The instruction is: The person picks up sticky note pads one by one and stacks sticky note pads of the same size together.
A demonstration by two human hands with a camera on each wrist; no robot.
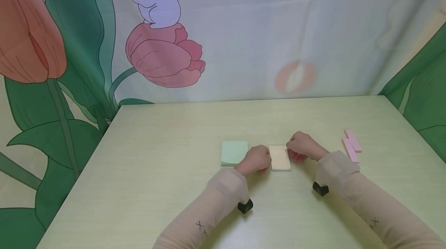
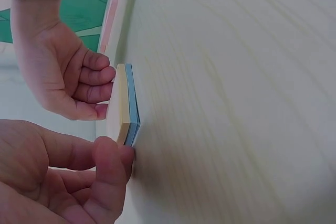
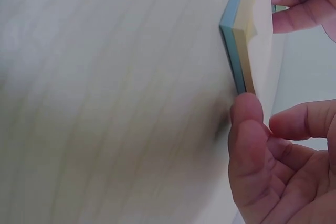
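Observation:
A cream sticky note pad (image 1: 280, 158) lies on top of a blue sticky note pad (image 2: 132, 98), the two forming one stack on the table. At the stack's left side my left hand (image 1: 257, 159) holds the edge between bent fingers and thumb. My right hand (image 1: 302, 146) grips the opposite side, its fingers curled at the edge. In the right wrist view, the fingertips (image 3: 247, 109) of the right hand meet the lower edge of the stack. The two layers look slightly uneven along one side. Just left of my left hand lies a light green sticky note pad (image 1: 234, 152).
Two pink strip-shaped pads (image 1: 352, 145) lie offset against each other to the right of my right hand. The pale wood-grain table (image 1: 156, 187) extends to a printed curtain (image 1: 237, 47) behind it. Small black devices (image 1: 245, 206) hang under both wrists.

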